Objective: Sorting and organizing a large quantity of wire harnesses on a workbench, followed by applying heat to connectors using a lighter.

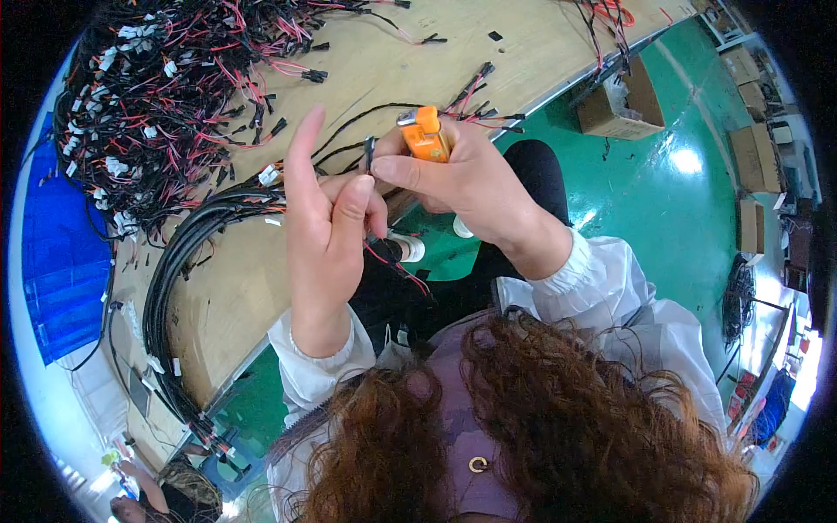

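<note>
In front of me my right hand (479, 183) is closed around an orange lighter (428, 144), its metal top toward the upper left. Between this hand's thumb and fingers stands the end of a thin black cable (370, 155). Close beside it, my left hand (323, 248) pinches the same cable between thumb and curled fingers, with one finger stretched upward. Below the left fingers hang thin red and black wires (399, 266). The exact grip point is hidden by my fingers. No flame shows at the lighter.
A big tangled heap of wire harnesses (157, 113) with white connectors covers the wooden table (388, 65) at left. A thick black cable bundle (161, 296) curves along its near part. Cardboard boxes (641, 109) stand on the green floor. Another person (148, 497) is at lower left.
</note>
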### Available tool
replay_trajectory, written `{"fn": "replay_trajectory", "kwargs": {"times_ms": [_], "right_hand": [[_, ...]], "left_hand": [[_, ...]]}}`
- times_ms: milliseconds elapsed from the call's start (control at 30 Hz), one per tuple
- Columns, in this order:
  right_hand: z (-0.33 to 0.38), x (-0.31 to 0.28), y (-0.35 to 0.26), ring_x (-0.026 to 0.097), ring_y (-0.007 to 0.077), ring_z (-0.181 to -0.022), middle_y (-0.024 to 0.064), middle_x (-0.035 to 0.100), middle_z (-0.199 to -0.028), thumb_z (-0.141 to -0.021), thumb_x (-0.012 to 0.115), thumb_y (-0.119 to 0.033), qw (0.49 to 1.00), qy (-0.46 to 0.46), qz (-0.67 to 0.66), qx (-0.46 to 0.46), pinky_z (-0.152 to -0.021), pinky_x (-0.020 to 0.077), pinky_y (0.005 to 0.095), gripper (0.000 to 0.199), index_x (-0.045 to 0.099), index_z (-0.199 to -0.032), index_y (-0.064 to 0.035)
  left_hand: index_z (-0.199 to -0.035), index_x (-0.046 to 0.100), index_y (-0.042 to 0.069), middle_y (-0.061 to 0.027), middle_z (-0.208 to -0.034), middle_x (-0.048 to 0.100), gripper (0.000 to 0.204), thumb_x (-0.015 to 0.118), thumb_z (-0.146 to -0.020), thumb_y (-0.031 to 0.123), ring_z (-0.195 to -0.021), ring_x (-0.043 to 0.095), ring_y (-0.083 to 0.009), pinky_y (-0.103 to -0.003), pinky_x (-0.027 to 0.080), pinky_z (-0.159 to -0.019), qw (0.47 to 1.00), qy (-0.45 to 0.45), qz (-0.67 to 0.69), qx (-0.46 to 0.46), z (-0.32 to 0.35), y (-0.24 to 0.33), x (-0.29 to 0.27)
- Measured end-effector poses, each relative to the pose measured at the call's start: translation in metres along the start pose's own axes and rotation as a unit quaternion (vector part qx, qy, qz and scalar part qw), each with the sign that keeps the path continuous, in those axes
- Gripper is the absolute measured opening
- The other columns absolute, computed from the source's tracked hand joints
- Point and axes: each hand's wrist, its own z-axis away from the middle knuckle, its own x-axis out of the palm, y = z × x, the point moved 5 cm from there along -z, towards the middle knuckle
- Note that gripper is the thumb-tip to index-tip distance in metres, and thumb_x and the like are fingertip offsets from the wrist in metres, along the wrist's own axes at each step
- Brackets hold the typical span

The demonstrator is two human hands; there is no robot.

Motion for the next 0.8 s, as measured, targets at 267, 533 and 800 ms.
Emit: {"fn": "replay_trajectory", "kwargs": {"times_ms": [267,533,800], "right_hand": [[-0.002,-0.001,-0.006,0.052,0.0185,-0.061,0.0091,0.055,-0.069,-0.074,0.059,-0.011,0.958,0.043,0.239,-0.154,-0.058,0.0416,0.028,0.013,0.055,-0.082,-0.0012],[-0.002,0.005,-0.017,0.049,0.0273,-0.051,0.012,0.051,-0.06,-0.071,0.062,-0.01,0.847,0.083,0.379,-0.364,-0.051,0.0416,0.0308,0.018,0.048,-0.074,0.0007],[-0.012,-0.048,-0.039,0.045,0.008,-0.056,0.0034,0.053,-0.06,-0.08,0.059,-0.021,0.854,0.174,0.423,-0.25,-0.052,0.0401,0.025,0.022,0.054,-0.082,0.0007]], "left_hand": [[-0.112,0.041,0.0,-0.0037,-0.061,0.052,0.029,0.046,-0.087,0.013,-0.051,0.046,-0.0071,-0.019,0.037,-0.051,0.998,0.004,-0.026,-0.049,0.0,-0.007,-0.002],[-0.081,0.055,0.002,0.0062,-0.06,0.043,0.018,0.046,-0.088,0.016,-0.051,0.032,-0.0006,-0.016,0.024,-0.046,0.992,0.065,-0.089,0.055,-0.003,0.003,-0.006],[-0.074,0.055,0.002,0.0086,-0.058,0.038,0.022,0.046,-0.087,0.017,-0.052,0.026,0.0,-0.017,0.019,-0.047,0.994,0.065,0.053,-0.069,0.001,-0.002,-0.01]]}}
